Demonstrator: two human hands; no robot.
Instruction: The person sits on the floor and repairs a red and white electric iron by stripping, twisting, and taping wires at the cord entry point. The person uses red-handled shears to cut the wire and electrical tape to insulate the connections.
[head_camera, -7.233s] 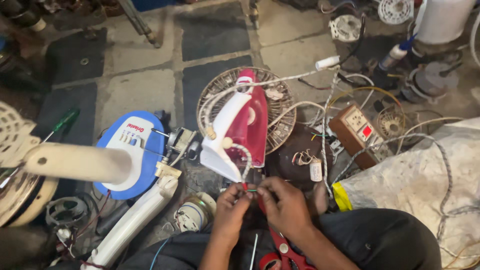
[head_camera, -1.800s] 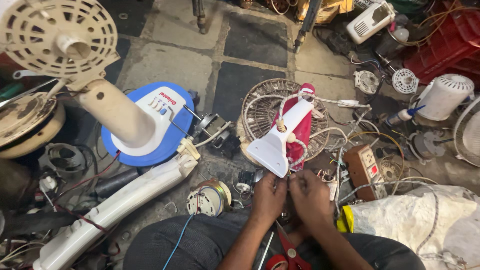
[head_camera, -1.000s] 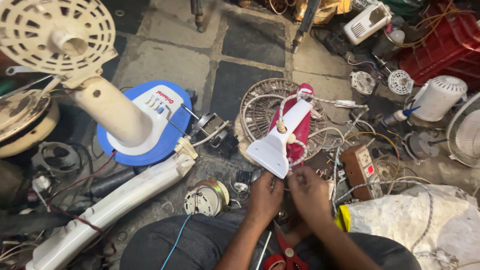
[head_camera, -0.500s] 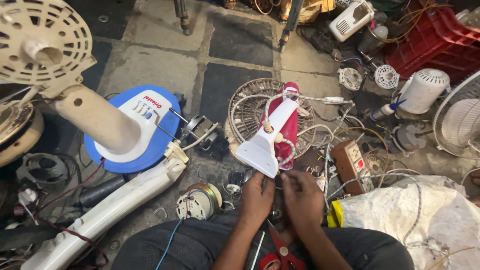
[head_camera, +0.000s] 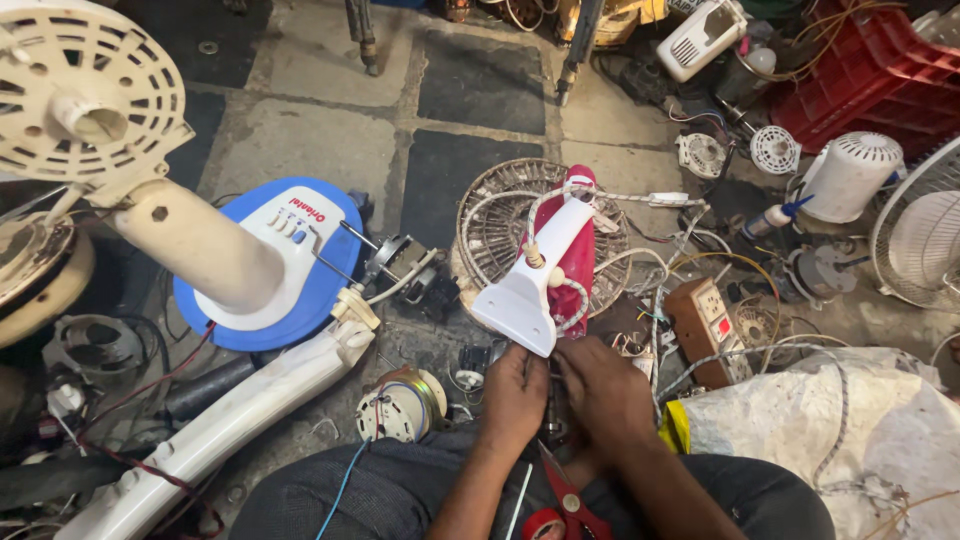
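**Hands close together at the heel of a clothes iron**

Since half a second ago, both hands have barely shifted. Left hand (head_camera: 513, 392) and right hand (head_camera: 603, 388) meet, fingers curled inward, pinching something small and hidden between them; what it is cannot be told. Just above them, a red-and-white iron (head_camera: 548, 270) rests on a round wire fan guard (head_camera: 490, 215). Red scissors (head_camera: 570, 500) lie below the wrists.

Both hands (head_camera: 560, 395) now lower, nearer the lap, below the iron (head_camera: 545, 270).

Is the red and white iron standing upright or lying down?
Lying down: the iron lies lengthwise on the round wire fan guard, its white rear end toward both hands.
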